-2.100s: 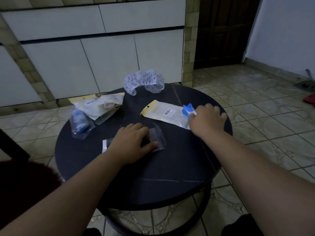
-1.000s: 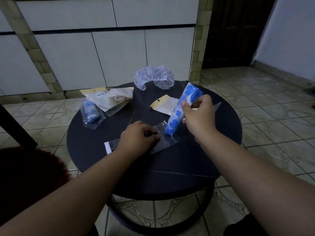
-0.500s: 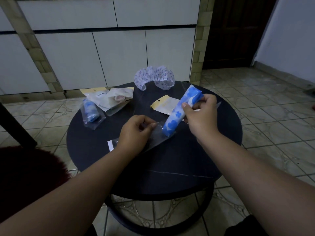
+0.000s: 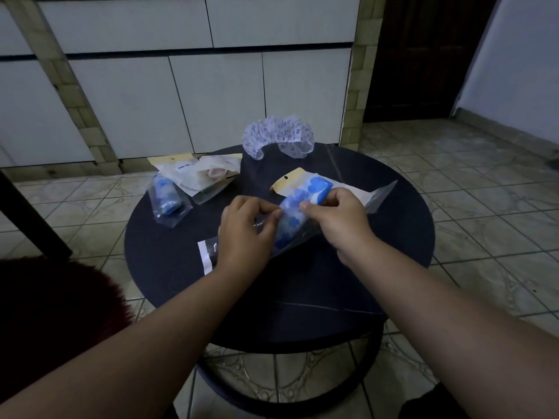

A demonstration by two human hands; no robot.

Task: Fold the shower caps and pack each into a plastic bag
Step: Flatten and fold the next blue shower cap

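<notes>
1. Right hand pinches the folded blue shower cap near its upper end, fingers curled round it; the lower end of the cap is already inside the mouth of the clear plastic bag.
2. Left hand pinches the edge of the same bag with thumb and fingertips and keeps the mouth open. The bag is lifted a little at this end, and its white-strip end is low, on or near the round dark counter.
3. I judge the step in hand is to slide the cap into the bag. To do it well, the left hand should hold only one layer of the film, so the mouth does not close, and the right hand should push along the length of the bag and keep the fold tight.
4. Behind the hands lies a yellow-topped packet on the counter.
5. At the left edge there is a bagged blue cap, already packed, beside a pile of packets.
6. At the far edge rests an unfolded white patterned cap, not yet folded.
</notes>
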